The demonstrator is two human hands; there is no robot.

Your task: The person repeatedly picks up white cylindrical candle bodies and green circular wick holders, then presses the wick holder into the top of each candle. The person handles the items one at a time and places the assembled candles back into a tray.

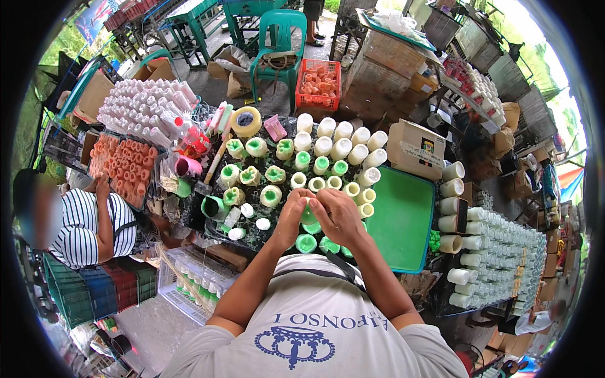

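Note:
Close to my body, my left hand [290, 218] and my right hand [341, 217] meet over the near edge of the dark table. Their fingers are closed around a small green-and-white cylindrical piece [309, 215], partly hidden by the fingers. Just below it sit several round green-topped pieces [306, 243]. Beyond my hands stand rows of white cylinders [341, 148], some with green inside. Left of them are white cups with ragged rims and green centres [250, 176]. A few small white caps [263, 223] lie near my left wrist.
A green tray [400, 217] lies right of my right hand, with a cardboard box [416, 150] behind it. A tape roll [245, 121] and a hammer [217, 157] lie far left. A person in a striped shirt [94, 227] works at left. White cylinders [479, 258] crowd the right table.

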